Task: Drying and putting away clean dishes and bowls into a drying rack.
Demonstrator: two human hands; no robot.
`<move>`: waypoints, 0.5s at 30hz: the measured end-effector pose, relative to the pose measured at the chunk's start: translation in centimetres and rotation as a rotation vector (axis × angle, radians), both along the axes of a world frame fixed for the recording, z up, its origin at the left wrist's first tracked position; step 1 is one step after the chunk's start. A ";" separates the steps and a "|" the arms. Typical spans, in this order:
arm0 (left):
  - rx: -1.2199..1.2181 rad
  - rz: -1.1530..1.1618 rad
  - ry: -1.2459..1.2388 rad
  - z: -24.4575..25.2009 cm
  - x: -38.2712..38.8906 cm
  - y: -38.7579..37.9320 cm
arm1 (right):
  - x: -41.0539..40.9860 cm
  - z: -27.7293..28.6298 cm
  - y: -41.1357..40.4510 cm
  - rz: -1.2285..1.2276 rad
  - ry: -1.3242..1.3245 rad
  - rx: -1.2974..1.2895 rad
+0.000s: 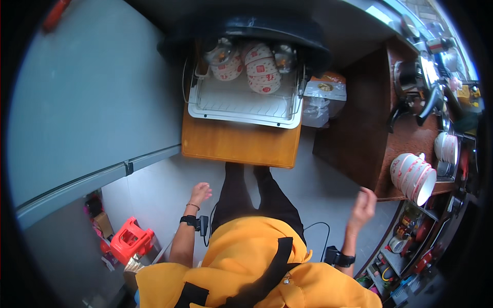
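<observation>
My left hand (202, 192) hangs in the air left of my legs, its fingers loosely bent and nothing in them. On the other side my right hand (364, 206) is raised near the brown counter (412, 144), also without anything in it. A leaning stack of white bowls with red print (410, 175) sits at the counter's near corner, a short gap from that hand. Before me a white dish rack tray (242, 120) rests on a wooden stand (238, 144) under a raised dark lid (246, 32). Patterned bowls (263, 69) lie stacked in its back part.
A second bowl stack (446, 148) and a black-handled pot (410, 77) are on the counter. A grey refrigerator (92, 96) fills the left. A box (325, 86) with plastic bags stands right of the stand. A red plastic stool (131, 240) and shelves (393, 261) flank me.
</observation>
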State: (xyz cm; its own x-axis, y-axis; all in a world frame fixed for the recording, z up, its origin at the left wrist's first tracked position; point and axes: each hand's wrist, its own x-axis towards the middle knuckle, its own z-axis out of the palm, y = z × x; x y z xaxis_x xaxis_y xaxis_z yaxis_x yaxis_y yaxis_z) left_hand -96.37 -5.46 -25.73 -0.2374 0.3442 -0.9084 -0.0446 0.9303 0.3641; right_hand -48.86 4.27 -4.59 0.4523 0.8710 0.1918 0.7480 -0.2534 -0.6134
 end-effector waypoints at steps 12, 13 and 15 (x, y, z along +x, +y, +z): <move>-0.097 -0.289 -0.090 -6.7 1.0 -6.2 | -18.0 -12.8 9.6 0.967 -0.203 -0.630; -0.102 -0.440 -0.112 -7.4 1.1 -6.1 | -19.2 -14.1 10.7 1.041 -0.215 -0.600; -0.100 -0.570 -0.146 -10.2 1.9 -6.9 | -22.4 -16.4 13.2 1.091 -0.230 -0.497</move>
State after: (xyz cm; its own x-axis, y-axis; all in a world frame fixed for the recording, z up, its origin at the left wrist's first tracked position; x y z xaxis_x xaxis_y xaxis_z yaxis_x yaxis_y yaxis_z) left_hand -94.44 -12.37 -35.93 0.0888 0.2917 -0.9524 0.4286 0.8519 0.3009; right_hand -71.29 17.48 -20.98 -0.5626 0.7738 -0.2910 0.7933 0.4063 -0.4534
